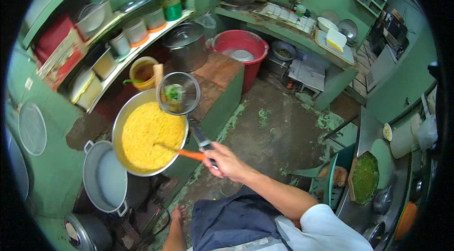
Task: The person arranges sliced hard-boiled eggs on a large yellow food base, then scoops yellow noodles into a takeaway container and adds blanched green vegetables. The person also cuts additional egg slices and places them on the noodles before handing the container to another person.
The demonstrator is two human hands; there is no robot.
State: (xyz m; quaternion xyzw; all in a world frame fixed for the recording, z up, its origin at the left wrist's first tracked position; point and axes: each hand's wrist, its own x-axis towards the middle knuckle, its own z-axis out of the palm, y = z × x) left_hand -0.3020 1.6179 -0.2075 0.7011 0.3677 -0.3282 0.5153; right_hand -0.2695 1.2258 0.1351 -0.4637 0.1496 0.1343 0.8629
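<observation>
The right hand (224, 161) squeezes the dark handle of the strainer (182, 91), which hangs over the top right rim of the big metal bowl (118, 133) of what look like yellow noodles (149, 135). An orange-handled spoon (189, 154) reaches that hand; pinched too, I can't tell. The blurry left hand's (179, 214) grip is unclear. The step seems to be holding the strainer up; the next move calls for keeping it flat.

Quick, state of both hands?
Left hand: not in view.
Right hand: closed, holding a round grey wire-mesh strainer by its dark handle; grip on the slim orange-handled utensil unclear.
</observation>
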